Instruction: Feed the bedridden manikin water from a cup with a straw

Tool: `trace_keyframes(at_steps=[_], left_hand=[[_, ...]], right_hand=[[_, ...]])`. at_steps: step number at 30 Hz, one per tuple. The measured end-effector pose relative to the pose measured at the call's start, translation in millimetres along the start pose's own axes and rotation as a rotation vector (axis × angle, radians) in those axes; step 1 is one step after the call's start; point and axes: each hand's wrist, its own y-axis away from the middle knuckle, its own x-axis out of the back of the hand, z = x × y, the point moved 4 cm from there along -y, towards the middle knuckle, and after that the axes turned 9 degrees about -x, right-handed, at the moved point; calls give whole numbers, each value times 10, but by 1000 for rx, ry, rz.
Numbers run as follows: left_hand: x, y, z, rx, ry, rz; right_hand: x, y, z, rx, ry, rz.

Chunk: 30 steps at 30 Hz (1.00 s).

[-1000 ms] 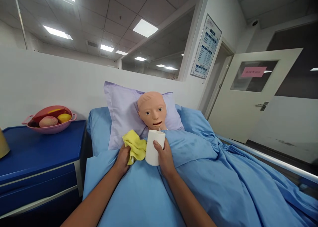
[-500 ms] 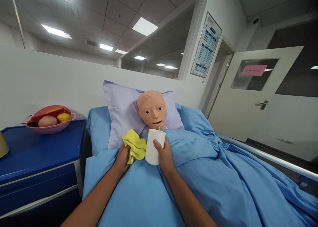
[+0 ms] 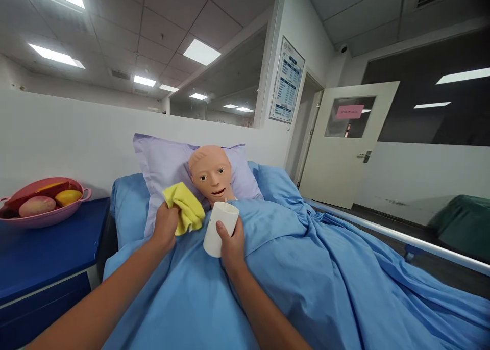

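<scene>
A manikin (image 3: 210, 172) lies with its head on a lilac pillow (image 3: 161, 158), its body under a blue quilt (image 3: 291, 268). My left hand (image 3: 166, 226) is closed on a crumpled yellow cloth (image 3: 185, 207), held up beside the manikin's chin and apart from it. In my right hand (image 3: 233, 245) is a white cup (image 3: 220, 230), gripped round its side with the thumb in front. The cup tilts slightly to the right, below the manikin's chin. A small tip, perhaps a straw, shows at its rim; what is inside is hidden.
On the left, a blue bedside cabinet (image 3: 49, 253) carries a pink basket (image 3: 46, 218) of fruit. A metal bed rail (image 3: 383, 235) runs along the right side. Behind it stands an open door (image 3: 346, 161), and a dark green covered object (image 3: 463, 225) is at the far right.
The view has turned to the right. My left hand has lifted the cloth and moved it away from the cup. The cup has tipped a little more.
</scene>
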Motion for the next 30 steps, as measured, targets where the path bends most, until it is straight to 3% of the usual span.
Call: trace_keyframes(at_steps=[3,5,7,9,12,14,20,26,30], left_hand=[[-281,-40,419,-366,-106,20],[-510,-54,590,-644,-205,-62],[-756,-56,642,-898,-296,-269],[-973,-47,581,-1055,-373,-538],[-1164,-42,395,-1054,-465,-843],[-1200,-40,290,-976,-461,-928],[-1030,-9,131,-762,-345,-936],[-722,36,15,-948,-587,-965],[-759,39,165,-1138,-752,-906]], right_hand=[[45,16,6,10,-16,73],[75,15,15,14,-35,117],[99,8,30,13,-60,151],[111,0,45,7,-87,170],[104,-11,50,7,-117,167],[96,-15,40,15,-124,168],[95,-10,-1,1,-124,190],[90,4,-13,12,-100,173],[84,-16,16,-5,-139,150]])
